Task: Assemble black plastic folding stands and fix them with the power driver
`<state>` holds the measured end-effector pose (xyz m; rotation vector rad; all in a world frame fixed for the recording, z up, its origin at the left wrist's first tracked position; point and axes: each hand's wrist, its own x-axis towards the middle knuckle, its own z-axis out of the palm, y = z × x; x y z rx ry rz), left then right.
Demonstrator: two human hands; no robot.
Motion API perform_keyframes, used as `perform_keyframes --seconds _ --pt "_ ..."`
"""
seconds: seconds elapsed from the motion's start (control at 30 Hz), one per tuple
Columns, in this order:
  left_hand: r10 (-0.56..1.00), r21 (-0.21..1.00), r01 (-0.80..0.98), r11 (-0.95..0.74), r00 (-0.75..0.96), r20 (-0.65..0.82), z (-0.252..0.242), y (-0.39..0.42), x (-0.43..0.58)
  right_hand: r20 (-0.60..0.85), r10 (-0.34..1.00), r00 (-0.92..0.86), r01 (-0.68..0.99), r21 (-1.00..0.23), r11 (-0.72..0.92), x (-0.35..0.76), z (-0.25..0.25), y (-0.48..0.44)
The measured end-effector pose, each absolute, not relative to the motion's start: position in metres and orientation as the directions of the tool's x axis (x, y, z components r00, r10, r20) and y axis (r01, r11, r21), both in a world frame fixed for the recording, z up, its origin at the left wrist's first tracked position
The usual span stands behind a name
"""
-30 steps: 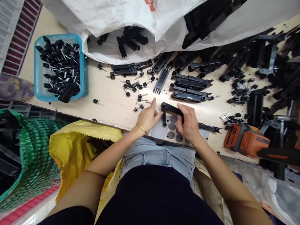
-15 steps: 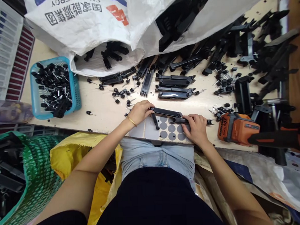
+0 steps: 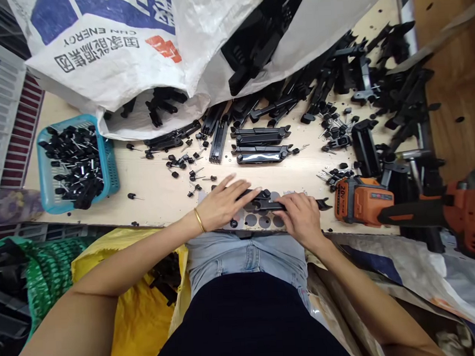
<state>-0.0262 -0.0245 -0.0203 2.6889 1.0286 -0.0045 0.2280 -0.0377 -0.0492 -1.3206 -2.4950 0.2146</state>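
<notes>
At the table's front edge lies a black jointed plastic arm (image 3: 266, 204), one length under my left hand and the other running rightward. My left hand (image 3: 223, 202) is open, its fingers stretched out over the left length and touching it from above. My right hand (image 3: 302, 214) is closed around the right length, and its forked tip shows past the fingers. Beneath the arm is a pale sheet with grey round pads (image 3: 264, 221), partly covered by both hands. A small black round piece (image 3: 233, 223) sits just below my left hand.
Folded black arms (image 3: 260, 154) lie beyond my hands. Black-headed pins (image 3: 184, 162) are scattered to the left, near a blue basket (image 3: 112, 173) full of them. An orange cordless drill (image 3: 364, 201) lies on the right. A white sack (image 3: 118, 73) with black parts stands behind.
My left hand has gone from pinching the arm's left end to lying flat over it. The arm's left length has folded nearer the right one. The view has shifted slightly.
</notes>
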Motion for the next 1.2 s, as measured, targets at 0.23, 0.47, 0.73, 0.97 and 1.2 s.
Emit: perform_keyframes --seconds 0.23,0.47,0.73,0.97,1.2 --pt "0.573 0.377 0.66 -0.649 0.751 -0.328 -0.023 -0.042 -0.014 -0.083 0.651 -0.755 0.63 -0.367 0.684 0.234 -0.015 -0.064" --pt "0.739 0.983 0.165 -0.078 0.671 -0.054 -0.009 -0.09 -0.013 -0.295 0.606 -0.739 0.381 -0.925 0.014 0.228 0.02 -0.074" --pt "0.996 0.999 -0.02 0.044 0.073 -0.042 0.002 -0.101 0.029 -0.29 0.835 -0.469 -0.208 -0.882 -0.423 0.172 0.005 -0.091" --pt "0.996 0.969 0.239 -0.059 0.073 0.042 -0.024 -0.063 0.027 -0.271 0.956 -0.115 -0.112 -0.952 -0.284 0.14 -0.042 -0.042" --pt "0.853 0.477 0.707 -0.522 0.439 0.282 -0.067 -0.019 0.047 0.254 0.96 -0.121 0.782 -0.571 0.25 0.199 -0.048 0.163"
